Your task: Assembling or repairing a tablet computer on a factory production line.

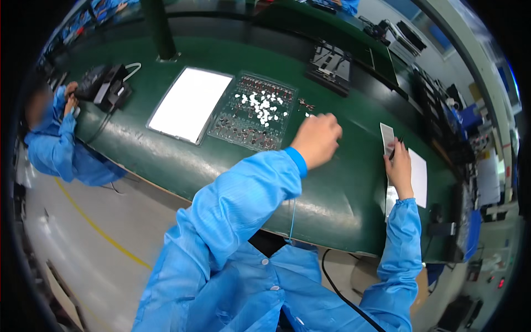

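A clear compartment tray [253,113] is seen on the green table [166,160], dark round parts in its cells and white discs heaped over its middle. The left hand [317,139] is curled shut beside it; the right hand [399,166] is closed on a dark thin tool [394,150] over a white strip [386,135].

A long workbench [166,160] with a glossy green top spans the view from left to right. A dark post [159,27] rises from its far edge. The floor [83,243] below is pale grey, marked with a curved yellow line [97,227]. Cluttered shelving [470,133] lines the right side.
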### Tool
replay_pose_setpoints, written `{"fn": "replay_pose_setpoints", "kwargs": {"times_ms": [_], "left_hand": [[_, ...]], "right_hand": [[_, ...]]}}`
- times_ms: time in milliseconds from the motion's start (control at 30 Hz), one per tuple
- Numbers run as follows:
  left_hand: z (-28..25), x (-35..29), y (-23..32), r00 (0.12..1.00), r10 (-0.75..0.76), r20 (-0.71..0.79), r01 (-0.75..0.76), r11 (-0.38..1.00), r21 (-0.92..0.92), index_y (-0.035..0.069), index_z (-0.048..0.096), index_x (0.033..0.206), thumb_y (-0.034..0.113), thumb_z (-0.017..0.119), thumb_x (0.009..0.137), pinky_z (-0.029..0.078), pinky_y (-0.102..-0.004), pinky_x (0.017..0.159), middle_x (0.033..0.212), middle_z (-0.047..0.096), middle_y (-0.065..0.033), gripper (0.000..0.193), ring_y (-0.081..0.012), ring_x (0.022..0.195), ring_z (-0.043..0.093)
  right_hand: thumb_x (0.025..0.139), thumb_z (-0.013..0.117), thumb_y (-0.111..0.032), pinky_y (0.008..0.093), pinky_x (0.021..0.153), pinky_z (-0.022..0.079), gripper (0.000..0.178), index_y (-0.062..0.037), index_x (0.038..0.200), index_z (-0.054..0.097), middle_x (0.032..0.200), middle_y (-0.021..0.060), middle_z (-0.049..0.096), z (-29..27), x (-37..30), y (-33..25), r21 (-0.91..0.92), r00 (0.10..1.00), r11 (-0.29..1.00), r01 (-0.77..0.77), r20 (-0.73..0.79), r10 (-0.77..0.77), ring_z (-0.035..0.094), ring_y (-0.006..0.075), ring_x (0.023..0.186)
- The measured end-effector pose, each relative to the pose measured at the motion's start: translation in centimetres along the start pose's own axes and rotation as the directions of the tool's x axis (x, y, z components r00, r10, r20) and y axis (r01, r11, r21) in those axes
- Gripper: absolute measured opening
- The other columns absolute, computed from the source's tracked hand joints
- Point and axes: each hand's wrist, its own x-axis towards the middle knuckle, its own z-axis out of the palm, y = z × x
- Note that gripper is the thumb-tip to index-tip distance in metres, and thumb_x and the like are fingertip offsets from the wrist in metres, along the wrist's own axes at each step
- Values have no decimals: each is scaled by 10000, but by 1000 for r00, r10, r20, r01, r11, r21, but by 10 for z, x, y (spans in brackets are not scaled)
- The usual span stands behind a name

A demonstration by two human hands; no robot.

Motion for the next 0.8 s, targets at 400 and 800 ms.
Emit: {"fn": "replay_pose_setpoints", "kwargs": {"times_ms": [400, 800], "left_hand": [[-10, 4, -48, 987, -137, -88, 148, 981, 127, 88, 663, 863, 226, 827, 762, 505, -428, 749, 930, 562, -91, 238, -311, 898, 588], [-17, 11, -27, 991, -114, -75, 119, 991, 67, 27, 577, 929, 102, 665, 890, 505, -456, 692, 949, 555, -160, 122, -387, 845, 609]], "right_hand": [[859, 668, -40, 444, 1073, 415, 366, -81, 1208, 565, 1374, 129, 596, 28, -11, -118, 410, 980, 898, 162, -174, -97, 533, 364, 1264], [856, 673, -43, 436, 1016, 452, 349, -71, 1193, 584, 1298, 122, 640, 28, -9, -113, 452, 965, 866, 212, -238, -112, 578, 359, 1189]]}}
